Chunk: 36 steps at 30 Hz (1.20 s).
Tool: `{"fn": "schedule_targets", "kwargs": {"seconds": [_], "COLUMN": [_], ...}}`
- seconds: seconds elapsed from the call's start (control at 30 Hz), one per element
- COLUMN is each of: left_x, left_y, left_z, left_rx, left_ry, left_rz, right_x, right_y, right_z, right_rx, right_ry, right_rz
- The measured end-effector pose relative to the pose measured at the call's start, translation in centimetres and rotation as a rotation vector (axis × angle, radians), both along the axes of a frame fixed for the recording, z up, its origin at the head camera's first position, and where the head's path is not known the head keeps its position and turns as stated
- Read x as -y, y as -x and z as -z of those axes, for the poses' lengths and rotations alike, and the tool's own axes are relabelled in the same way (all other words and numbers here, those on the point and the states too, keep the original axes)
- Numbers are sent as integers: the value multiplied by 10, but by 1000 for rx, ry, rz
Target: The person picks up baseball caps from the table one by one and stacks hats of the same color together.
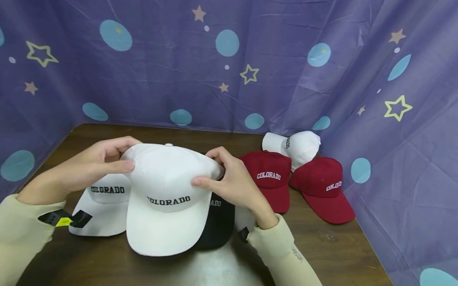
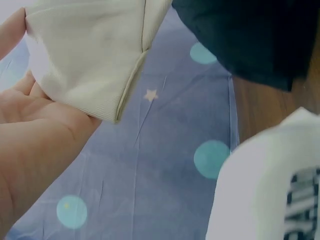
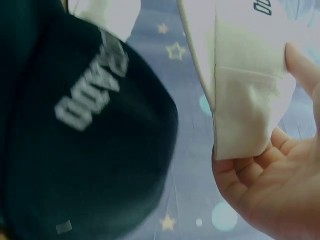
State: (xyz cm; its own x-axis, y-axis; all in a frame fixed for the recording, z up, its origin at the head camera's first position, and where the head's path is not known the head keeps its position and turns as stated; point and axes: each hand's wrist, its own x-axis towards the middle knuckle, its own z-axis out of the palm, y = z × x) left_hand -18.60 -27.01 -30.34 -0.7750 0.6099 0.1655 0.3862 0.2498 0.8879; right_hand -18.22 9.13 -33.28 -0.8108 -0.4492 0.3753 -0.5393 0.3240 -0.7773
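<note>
So closest to me were the person's pale cream sleeves, the left sleeve [image 1: 21,228] with a black strap [image 1: 48,217] and a bit of bright yellow by the cuff, the right sleeve [image 1: 284,252] carrying some small dark writing. Past those, both hands were busy with one white cap [image 1: 166,174]: the left hand [image 1: 87,165] pinched its edge on one side, thumb on the outside and fingers tucked behind, and the right hand [image 1: 234,180] had the other side in pretty much the same grip. They had it lifted over the brown table [image 1: 322,248], crown up, brim tipped down toward the wearer of those sleeves, black COLORADO lettering across the front. Just behind it on the left sat a second white cap [image 1: 101,216], same black lettering, partly covered by the one in the hands. On the other side a black cap [image 1: 222,224] poked out from behind, only the tail end of its pale lettering readable from where I stood. Further off to the right were two red ones side by side, a left-hand red cap [image 1: 266,165] and a right-hand red cap [image 1: 318,174], both lettered in white, and behind them a far white cap [image 1: 304,147] lay with its brim pointing left. Way at the back hung a purple curtain [image 1: 272,24] covered in stars and blue blobs
</note>
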Motion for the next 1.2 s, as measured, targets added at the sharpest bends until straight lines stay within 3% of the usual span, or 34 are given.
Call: {"fn": "schedule_targets", "kwargs": {"seconds": [0.27, 0.43, 0.67, 0.87, 1.2], "left_x": [39, 74, 123, 149, 166], "left_y": [2, 7, 22, 36, 43], "left_z": [-1, 4, 17, 29, 58], "left_rx": [18, 11, 37, 107, 188], "left_ry": [43, 88, 165, 150, 66], "left_rz": [15, -84, -199, -171, -113], "right_x": [36, 68, 111, 138, 164], "right_y": [-10, -6, 17, 27, 31], "right_z": [0, -5, -6, -1, 22], "right_rx": [33, 78, 102, 167, 231], "right_ry": [-6, -29, -120, -206, -294], "right_rz": [-14, -9, 6, 48, 89]}}
